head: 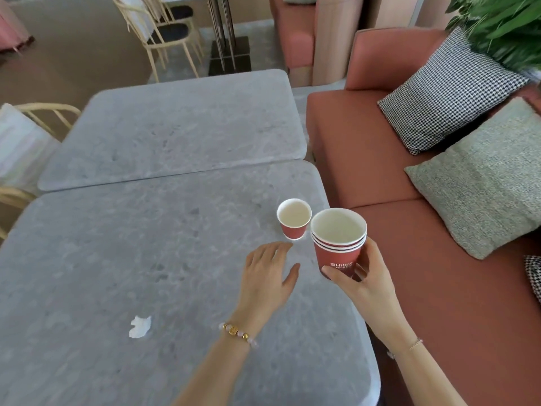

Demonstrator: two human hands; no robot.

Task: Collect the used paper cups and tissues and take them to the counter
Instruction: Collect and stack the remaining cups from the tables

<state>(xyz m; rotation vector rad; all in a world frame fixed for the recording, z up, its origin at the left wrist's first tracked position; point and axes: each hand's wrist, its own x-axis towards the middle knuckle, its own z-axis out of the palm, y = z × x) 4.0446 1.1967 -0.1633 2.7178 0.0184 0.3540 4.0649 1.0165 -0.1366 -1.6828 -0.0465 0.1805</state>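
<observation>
My right hand [366, 279] grips a stack of three nested red paper cups [338, 244] near the bottom, held above the right edge of the grey stone table [146, 259]. A single red paper cup [294, 219] stands upright on the table just left of the stack. My left hand [269, 273] hovers over the table with fingers straight, its fingertips a short way in front of that single cup and apart from it. A crumpled white tissue [140, 326] lies on the table toward the near left.
A second grey table [181, 127] abuts the far side. A red sofa [366, 159] with a checked cushion [448, 92] and a green-grey cushion [483, 177] runs along the right. Wooden chairs [167, 33] stand at the left and far back; a plant [503, 22] fills the top right.
</observation>
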